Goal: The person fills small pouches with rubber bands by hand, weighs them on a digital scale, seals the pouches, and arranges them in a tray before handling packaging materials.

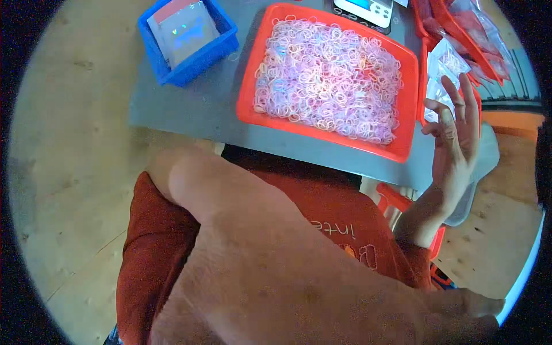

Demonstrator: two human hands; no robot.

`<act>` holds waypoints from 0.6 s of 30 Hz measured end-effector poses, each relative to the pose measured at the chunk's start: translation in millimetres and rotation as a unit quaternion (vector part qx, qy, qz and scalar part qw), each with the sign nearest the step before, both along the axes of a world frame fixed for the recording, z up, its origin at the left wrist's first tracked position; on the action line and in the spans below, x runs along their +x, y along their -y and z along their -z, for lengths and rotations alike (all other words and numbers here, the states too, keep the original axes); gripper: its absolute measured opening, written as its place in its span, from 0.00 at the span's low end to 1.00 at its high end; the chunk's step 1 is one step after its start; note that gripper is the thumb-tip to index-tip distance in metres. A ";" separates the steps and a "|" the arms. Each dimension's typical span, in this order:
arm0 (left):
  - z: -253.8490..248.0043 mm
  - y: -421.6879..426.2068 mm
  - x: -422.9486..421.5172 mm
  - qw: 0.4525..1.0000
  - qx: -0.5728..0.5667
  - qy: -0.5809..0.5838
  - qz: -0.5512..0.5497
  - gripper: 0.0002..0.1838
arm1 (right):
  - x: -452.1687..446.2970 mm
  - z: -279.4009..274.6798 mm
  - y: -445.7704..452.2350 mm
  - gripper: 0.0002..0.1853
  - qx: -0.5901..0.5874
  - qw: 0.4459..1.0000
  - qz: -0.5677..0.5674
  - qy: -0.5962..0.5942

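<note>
Right hand (461, 138) is raised, fingers spread; left hand (460, 306) crosses before the red garment (359, 210), its grip I can't tell
Clear packets (443, 62) lie by the right hand, beside a red tray (408, 98) of pastel loops (328, 75) on the grey table (178, 109)

Bands (330, 80) lie in a tray (407, 92) (basket (204, 61) to its left).

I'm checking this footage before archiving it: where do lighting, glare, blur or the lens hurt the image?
Head view: a dark round border cuts off the corners; the left hand fills the foreground, shadowed and soft, while the right hand looks brighter and clearer. Head view again: coloured glare streaks the packet, and the small rings wash out near white mid-heap.
</note>
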State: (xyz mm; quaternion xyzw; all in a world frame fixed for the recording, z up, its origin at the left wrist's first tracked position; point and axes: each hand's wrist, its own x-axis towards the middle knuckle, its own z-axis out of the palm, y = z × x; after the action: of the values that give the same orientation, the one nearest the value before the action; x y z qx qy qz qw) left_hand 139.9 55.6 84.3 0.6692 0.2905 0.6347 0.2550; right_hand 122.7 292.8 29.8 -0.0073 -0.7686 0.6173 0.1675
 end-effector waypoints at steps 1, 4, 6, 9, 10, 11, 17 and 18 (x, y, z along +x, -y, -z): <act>-0.2 1.5 -1.8 1.000 -0.003 -0.008 -0.006 0.12 | -1.6 2.0 -0.5 0.35 -0.008 1.000 0.001 -0.005; -2.2 5.2 -9.8 0.999 -0.003 -0.023 -0.027 0.13 | -2.6 2.9 -4.8 0.35 -0.012 1.000 -0.002 -0.007; -1.3 10.2 -17.5 0.998 0.002 -0.026 -0.049 0.13 | -4.5 5.5 -4.1 0.36 -0.023 1.000 -0.002 -0.007; -1.0 22.8 -28.3 0.996 0.002 -0.045 -0.080 0.13 | -5.5 6.2 -4.5 0.36 -0.016 1.000 -0.011 -0.006; 0.4 25.0 -35.2 0.995 0.002 -0.048 -0.090 0.14 | -6.7 5.7 -3.6 0.36 -0.028 0.999 -0.013 -0.007; 0.8 30.4 -38.3 0.993 0.003 -0.044 -0.113 0.14 | -9.8 5.9 -1.3 0.36 -0.042 0.999 -0.019 -0.008; 13.9 65.2 -94.0 0.958 0.042 -0.043 -0.281 0.15 | -33.2 -12.9 -5.9 0.36 0.008 1.000 -0.008 0.015; 19.7 73.3 -105.8 0.942 0.054 -0.033 -0.329 0.15 | -40.5 -14.3 -11.4 0.36 0.015 1.000 -0.010 0.023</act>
State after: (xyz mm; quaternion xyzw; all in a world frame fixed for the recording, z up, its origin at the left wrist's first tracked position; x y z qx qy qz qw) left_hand 34.1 -17.7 64.6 0.5696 0.4681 0.6754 -0.0145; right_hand 82.1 304.3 44.0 -0.0108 -0.7812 0.6074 0.1437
